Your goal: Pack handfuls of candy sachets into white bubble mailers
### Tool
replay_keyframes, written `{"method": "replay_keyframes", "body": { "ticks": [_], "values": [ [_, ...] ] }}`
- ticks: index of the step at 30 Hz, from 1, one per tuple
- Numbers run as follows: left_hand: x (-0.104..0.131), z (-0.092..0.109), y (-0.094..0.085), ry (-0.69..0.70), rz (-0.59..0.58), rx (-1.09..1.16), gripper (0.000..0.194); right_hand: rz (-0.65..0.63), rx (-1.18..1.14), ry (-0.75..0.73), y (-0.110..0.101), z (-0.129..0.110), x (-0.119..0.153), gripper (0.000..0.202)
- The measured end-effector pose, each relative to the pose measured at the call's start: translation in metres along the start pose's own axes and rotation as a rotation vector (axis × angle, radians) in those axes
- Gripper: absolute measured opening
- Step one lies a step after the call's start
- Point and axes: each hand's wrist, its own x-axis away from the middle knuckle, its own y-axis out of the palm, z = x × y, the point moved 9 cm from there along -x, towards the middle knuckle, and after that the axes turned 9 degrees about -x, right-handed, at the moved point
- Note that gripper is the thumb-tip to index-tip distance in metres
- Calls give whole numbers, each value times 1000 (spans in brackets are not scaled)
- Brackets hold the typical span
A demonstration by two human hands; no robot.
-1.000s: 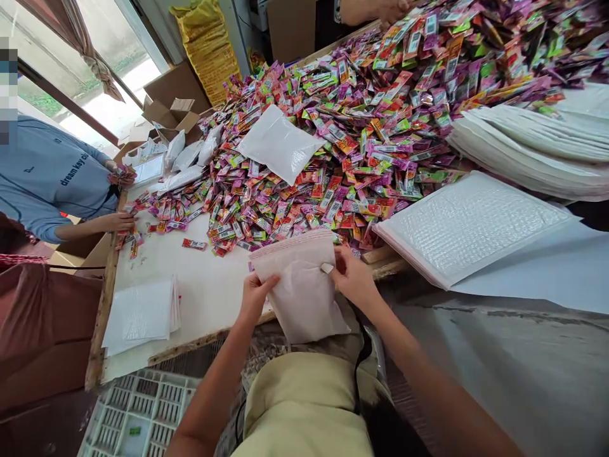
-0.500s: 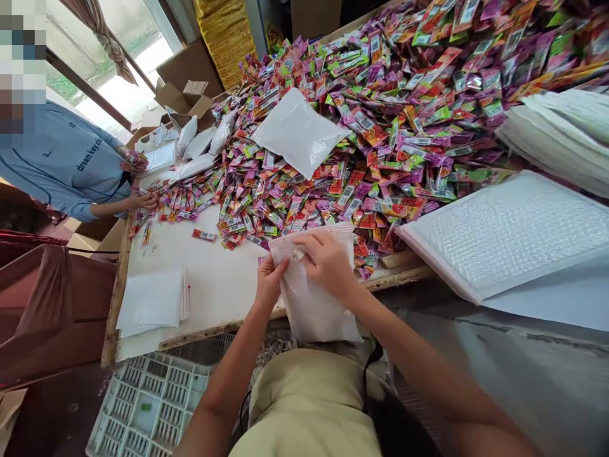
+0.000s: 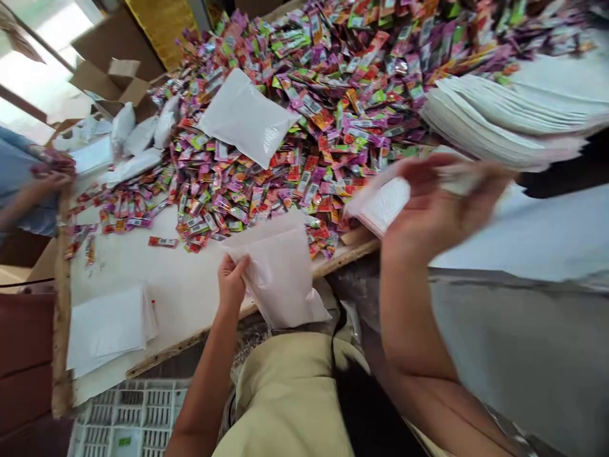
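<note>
My left hand [image 3: 233, 274] pinches the left edge of a pale pink-white padded mailer [image 3: 285, 279] between thumb and fingers. The mailer hangs tilted over the table's front edge, just above my lap, and its contents are hidden. My right hand [image 3: 442, 197] is raised to the right, apart from that mailer and blurred by motion. Its fingers curl around something pale that I cannot make out. Beside its wrist shows part of a bubble-lined mailer [image 3: 387, 203] with a pink edge, largely hidden by the hand.
Small colourful packets [image 3: 304, 171] heap the table, with a filled white mailer [image 3: 247, 117] on top. Mailers [image 3: 476, 120] are stacked at right, others [image 3: 107, 324] at front left. A co-worker's hand [image 3: 47, 184] is at far left. A white crate [image 3: 128, 419] stands below.
My right hand has left the mailer and swung up to the right. My left hand keeps hold of the mailer's edge. The whole view has shifted to the right.
</note>
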Motion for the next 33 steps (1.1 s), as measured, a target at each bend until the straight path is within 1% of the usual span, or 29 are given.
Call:
{"method": "replay_keyframes", "body": {
  "ticks": [1,2,3,4,5,6,7,8,9,10,11,12,13,14,15,16,18,20,21,22,23,24,25,26,27,29,31,33],
  "values": [
    [-2,-1,-2,-4,5,11,43,33,72,-104,-24,-21,0,8],
    [-4,-2,-2,-14,-3,17,44,-7,175,-194,-41,-39,8,9],
    [-5,-3,-1,-30,-21,16,45,-116,291,-241,-51,-47,25,9],
    [-5,-4,0,-51,-42,8,46,-341,377,-208,-53,-40,49,8],
    [-5,-5,1,-81,-72,-8,47,-565,430,-106,-57,-20,80,10],
    [-4,-7,3,-116,-108,-31,48,-731,491,32,-67,8,110,11],
    [-3,-8,5,-151,-145,-59,48,-847,556,196,-81,42,138,10],
    [-1,-10,8,-182,-182,-90,48,-843,647,323,-101,74,154,10],
    [1,-11,10,-205,-216,-120,47,-807,721,385,-116,102,161,13],
    [2,-11,12,-220,-244,-146,46,-773,799,440,-129,128,162,13],
    [3,-11,14,-222,-263,-166,44,-763,916,544,-142,155,161,10],
    [3,-11,15,-217,-268,-175,42,-764,956,587,-146,172,156,6],
    [3,-11,16,-214,-269,-180,41,-779,986,627,-148,183,150,1],
    [4,-11,17,-217,-265,-178,40,-805,996,657,-147,187,145,6],
    [4,-12,17,-224,-260,-172,40,-840,984,673,-144,183,141,15],
    [5,-14,18,-233,-259,-164,41,-884,970,690,-141,175,140,23],
    [7,-15,20,-237,-277,-155,42,-1003,903,730,-129,148,143,32],
    [9,-13,25,-200,-321,-167,42,-1101,720,795,-106,119,150,26],
    [10,-11,27,-175,-349,-182,42,-1094,567,839,-90,108,151,23],
    [11,-9,30,-155,-376,-202,43,-1055,415,869,-72,102,149,30],
    [11,-7,33,-143,-401,-230,45,-1007,275,884,-53,100,146,48],
    [11,-7,34,-137,-418,-267,45,-965,156,896,-35,103,143,64],
    [10,-6,35,-130,-426,-309,45,-940,60,918,-19,110,142,71],
    [8,-6,35,-119,-422,-351,43,-929,-19,944,-5,120,142,71],
    [5,-4,34,-99,-414,-390,41,-930,-82,968,5,130,144,65],
    [0,0,34,-21,-400,-449,36,-966,-137,970,16,146,146,48],
    [-4,5,37,85,-426,-478,30,-1033,-131,878,18,151,144,37],
    [-4,8,42,172,-477,-467,23,-1111,-121,758,16,146,142,26]
  ]
}}
